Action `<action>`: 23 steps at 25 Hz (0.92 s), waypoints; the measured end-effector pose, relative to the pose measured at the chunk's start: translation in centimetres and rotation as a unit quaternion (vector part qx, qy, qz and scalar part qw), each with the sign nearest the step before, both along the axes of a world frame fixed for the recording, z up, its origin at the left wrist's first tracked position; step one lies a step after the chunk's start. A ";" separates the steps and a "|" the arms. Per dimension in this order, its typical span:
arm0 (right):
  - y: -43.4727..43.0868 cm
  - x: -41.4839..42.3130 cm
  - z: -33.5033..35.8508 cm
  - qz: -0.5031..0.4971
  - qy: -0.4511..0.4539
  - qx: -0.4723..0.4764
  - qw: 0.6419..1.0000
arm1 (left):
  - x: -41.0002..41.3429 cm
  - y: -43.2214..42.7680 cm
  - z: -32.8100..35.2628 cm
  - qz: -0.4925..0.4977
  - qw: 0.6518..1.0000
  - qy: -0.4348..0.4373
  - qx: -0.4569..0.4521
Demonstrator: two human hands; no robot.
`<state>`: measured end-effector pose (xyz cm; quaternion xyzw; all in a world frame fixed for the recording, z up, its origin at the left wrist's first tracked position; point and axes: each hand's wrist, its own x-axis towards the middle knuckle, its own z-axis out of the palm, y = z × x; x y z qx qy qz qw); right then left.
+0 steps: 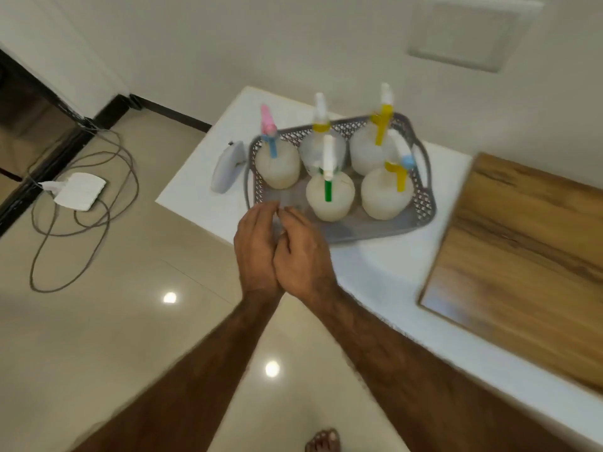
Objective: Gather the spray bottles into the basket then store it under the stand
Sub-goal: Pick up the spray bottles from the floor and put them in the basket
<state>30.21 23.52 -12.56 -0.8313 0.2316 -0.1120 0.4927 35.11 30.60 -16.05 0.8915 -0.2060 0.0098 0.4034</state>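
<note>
A grey lattice basket [421, 203] stands on a white top [192, 187]. Inside it stand several white round spray bottles: one with a pink and blue head [277, 164], a clear one with a yellow collar [321, 148], one with a yellow trigger [368, 148], one with a green trigger [329, 194] and one with a yellow and blue head [385, 194]. My left hand [256, 246] and my right hand [305, 252] are side by side, touching each other, fingers loosely curled at the basket's near-left corner. Neither plainly holds anything.
A pale grey object [228, 168] lies flat on the white top just left of the basket. A wooden panel [522, 272] covers the right side. On the tiled floor at left lie a white adapter [80, 190] and looped cables. A bare foot [323, 442] shows below.
</note>
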 end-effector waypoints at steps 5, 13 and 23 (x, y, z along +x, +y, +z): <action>-0.4 -13.7 -0.9 -0.098 0.009 0.057 0.993 | -13.3 -1.2 1.0 -0.060 0.996 -0.008 0.067; -5.0 -44.4 -6.0 -0.320 0.073 0.097 0.939 | -41.6 -8.0 -3.1 -0.281 0.943 0.109 0.138; -3.8 -79.9 -23.3 -0.600 0.125 0.201 0.764 | -74.6 -9.8 -20.1 -0.514 0.812 0.211 0.180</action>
